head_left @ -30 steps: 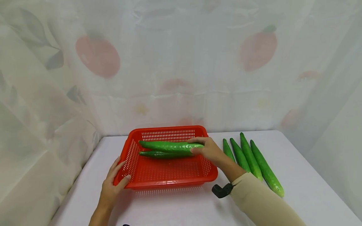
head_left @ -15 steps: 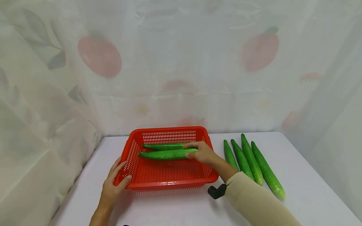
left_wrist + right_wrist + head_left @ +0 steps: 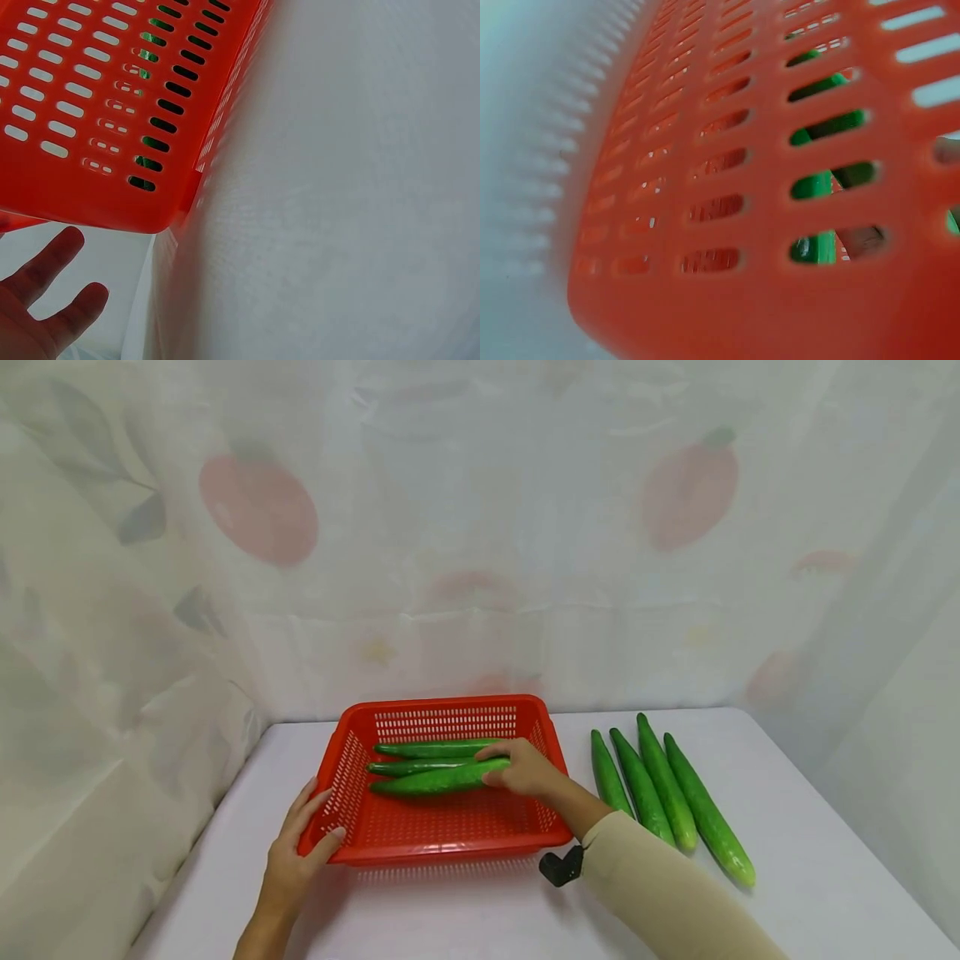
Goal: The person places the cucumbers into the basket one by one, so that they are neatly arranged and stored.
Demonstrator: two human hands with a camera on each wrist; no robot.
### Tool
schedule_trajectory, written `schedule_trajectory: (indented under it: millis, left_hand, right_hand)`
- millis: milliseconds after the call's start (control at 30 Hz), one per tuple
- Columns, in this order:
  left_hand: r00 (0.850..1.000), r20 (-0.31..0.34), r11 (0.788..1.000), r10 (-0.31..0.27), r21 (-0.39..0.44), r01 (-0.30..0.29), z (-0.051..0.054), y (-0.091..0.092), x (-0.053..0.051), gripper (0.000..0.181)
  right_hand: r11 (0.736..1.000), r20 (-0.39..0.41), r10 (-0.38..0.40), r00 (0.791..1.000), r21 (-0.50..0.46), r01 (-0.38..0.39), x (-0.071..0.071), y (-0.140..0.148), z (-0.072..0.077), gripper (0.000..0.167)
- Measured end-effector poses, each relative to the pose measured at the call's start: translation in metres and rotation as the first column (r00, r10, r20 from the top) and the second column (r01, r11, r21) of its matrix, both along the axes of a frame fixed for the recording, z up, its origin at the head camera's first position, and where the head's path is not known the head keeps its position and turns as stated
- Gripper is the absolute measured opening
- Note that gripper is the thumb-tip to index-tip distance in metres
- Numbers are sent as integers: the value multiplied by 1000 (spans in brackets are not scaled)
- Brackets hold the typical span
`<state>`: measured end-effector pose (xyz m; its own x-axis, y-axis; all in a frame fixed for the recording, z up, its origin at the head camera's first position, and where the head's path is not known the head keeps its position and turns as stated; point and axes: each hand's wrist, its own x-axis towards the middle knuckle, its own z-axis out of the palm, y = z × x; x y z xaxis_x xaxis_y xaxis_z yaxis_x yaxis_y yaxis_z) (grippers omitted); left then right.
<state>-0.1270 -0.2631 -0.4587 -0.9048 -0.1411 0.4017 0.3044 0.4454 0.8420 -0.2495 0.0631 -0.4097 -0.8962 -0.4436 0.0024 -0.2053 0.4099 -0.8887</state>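
A red plastic basket (image 3: 450, 850) with slotted walls stands on the white table. Inside it, my right hand (image 3: 521, 768) grips the right end of a green cucumber (image 3: 431, 781), the frontmost of three. Behind that one lie a darker cucumber (image 3: 405, 767) and another cucumber (image 3: 435, 749) near the back wall; the hand hides their right ends. My left hand (image 3: 296, 847) is at the basket's front left corner, fingers spread and fairly straight along the rim. In the left wrist view, two extended fingers (image 3: 82, 304) show just off the basket's edge.
To the right of the basket, several cucumbers (image 3: 663, 777) lie side by side on the white table (image 3: 450, 922). A pale printed curtain (image 3: 480, 527) hangs behind the table and along its left side. A black strap end (image 3: 561, 866) sticks out at the right wrist.
The right hand has moved the gripped cucumber forward towards the person and down, from over the back ones to in front of them. The left hand stays at the corner.
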Motion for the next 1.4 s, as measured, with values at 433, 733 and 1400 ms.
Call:
schedule_trajectory:
  millis: [433, 733, 1400]
  left_hand:
    - [1000, 22, 1000, 0, 9, 0, 0, -1, 0, 53]
    - [999, 33, 1000, -1, 13, 1, -3, -2, -1, 54]
    - [999, 32, 1000, 3, 13, -3, -1, -2, -2, 51]
  right_hand:
    - [997, 46, -82, 996, -7, 83, -1, -3, -1, 26]
    - [994, 79, -105, 991, 15, 104, 0, -3, 1, 27]
    - [993, 227, -110, 968, -15, 116, 0, -2, 6, 28]
